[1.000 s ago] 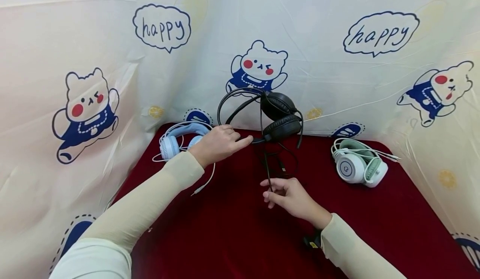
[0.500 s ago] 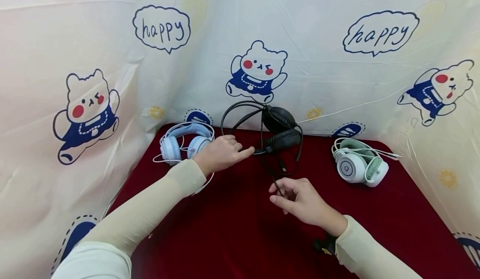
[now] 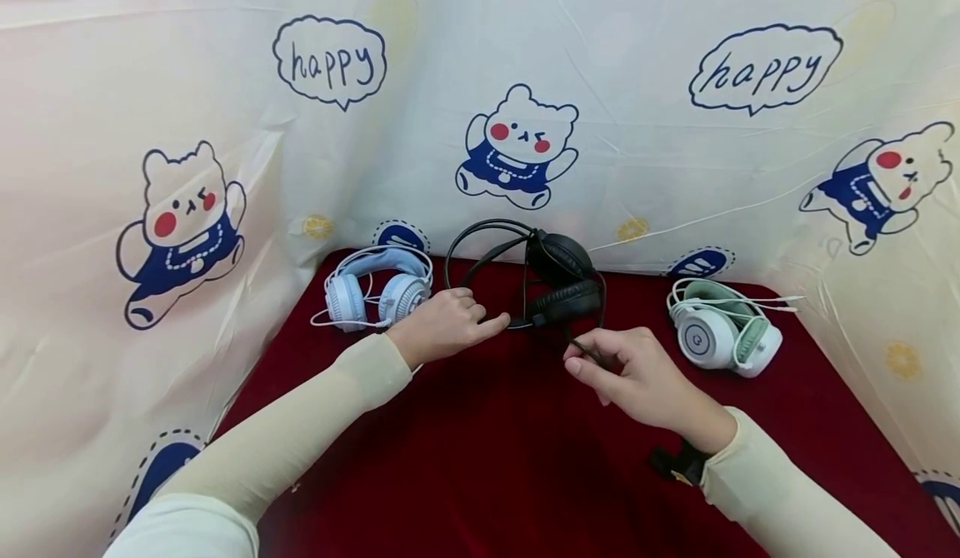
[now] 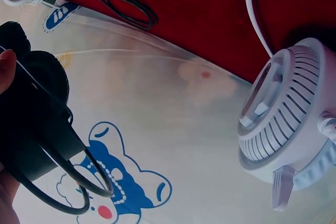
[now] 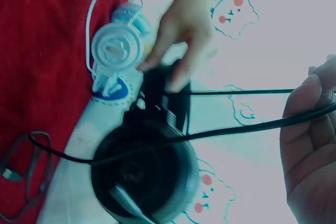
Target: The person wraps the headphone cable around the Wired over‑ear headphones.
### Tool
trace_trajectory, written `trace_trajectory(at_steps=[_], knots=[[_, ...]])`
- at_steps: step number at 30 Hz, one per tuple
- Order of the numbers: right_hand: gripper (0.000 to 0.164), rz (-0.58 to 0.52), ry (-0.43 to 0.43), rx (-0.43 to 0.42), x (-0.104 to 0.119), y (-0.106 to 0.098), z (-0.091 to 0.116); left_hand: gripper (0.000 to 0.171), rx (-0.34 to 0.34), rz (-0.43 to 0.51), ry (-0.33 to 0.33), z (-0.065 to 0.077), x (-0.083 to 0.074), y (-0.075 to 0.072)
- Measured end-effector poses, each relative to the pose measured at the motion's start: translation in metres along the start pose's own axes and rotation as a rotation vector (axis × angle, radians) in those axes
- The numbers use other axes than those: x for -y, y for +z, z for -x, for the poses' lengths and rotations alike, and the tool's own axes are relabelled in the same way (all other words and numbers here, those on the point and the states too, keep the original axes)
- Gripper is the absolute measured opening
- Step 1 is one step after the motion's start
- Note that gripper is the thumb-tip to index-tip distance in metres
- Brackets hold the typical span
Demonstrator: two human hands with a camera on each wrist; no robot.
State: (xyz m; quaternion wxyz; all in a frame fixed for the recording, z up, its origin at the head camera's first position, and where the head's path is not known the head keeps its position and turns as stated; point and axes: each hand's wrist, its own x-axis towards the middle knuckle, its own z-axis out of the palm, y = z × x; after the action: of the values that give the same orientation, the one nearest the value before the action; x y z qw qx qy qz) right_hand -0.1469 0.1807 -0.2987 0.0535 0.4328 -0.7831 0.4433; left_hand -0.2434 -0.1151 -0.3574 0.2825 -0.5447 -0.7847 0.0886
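A black headset (image 3: 564, 301) with cushioned earcups is at the back middle of the red cloth. My left hand (image 3: 444, 325) grips it by the headband side; in the right wrist view the fingers of that left hand (image 5: 184, 35) pinch its black frame. To the right and nearer, my right hand (image 3: 647, 379) holds the headset's black cable between thumb and fingers. In the right wrist view the cable (image 5: 231, 130) runs from the right hand (image 5: 315, 150) across in front of the earcup (image 5: 142, 177). Whether the headset touches the cloth is unclear.
Light blue headphones (image 3: 377, 290) lie at the back left, partly behind the left hand. White and green headphones (image 3: 723, 327) with a bundled white cable sit at the right. Loops of black cable (image 5: 34, 177) lie on the red cloth (image 3: 465, 466). Printed fabric walls (image 3: 637, 158) enclose the table.
The black headset and my left hand have come down toward the cloth. My right hand has moved right and slightly away from me, taking the cable along.
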Motion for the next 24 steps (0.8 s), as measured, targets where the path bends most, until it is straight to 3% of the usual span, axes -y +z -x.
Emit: trace_trajectory(at_steps=[8, 14, 19, 24], knots=[[0.029, 0.113, -0.088, -0.07, 0.004, -0.019, -0.007, 0.047, 0.014, -0.01, -0.012, 0.004, -0.002, 0.0], [0.026, 0.119, -0.163, -0.09, 0.007, -0.027, -0.009, 0.049, 0.027, -0.022, -0.037, 0.004, 0.001, -0.004], [0.025, 0.09, -0.157, -0.117, 0.009, -0.033, -0.009, 0.046, -0.002, -0.028, -0.074, 0.004, 0.006, -0.011], [0.025, 0.119, -0.118, -0.156, 0.009, -0.038, -0.01, 0.047, 0.015, -0.025, -0.064, 0.008, 0.008, -0.016]])
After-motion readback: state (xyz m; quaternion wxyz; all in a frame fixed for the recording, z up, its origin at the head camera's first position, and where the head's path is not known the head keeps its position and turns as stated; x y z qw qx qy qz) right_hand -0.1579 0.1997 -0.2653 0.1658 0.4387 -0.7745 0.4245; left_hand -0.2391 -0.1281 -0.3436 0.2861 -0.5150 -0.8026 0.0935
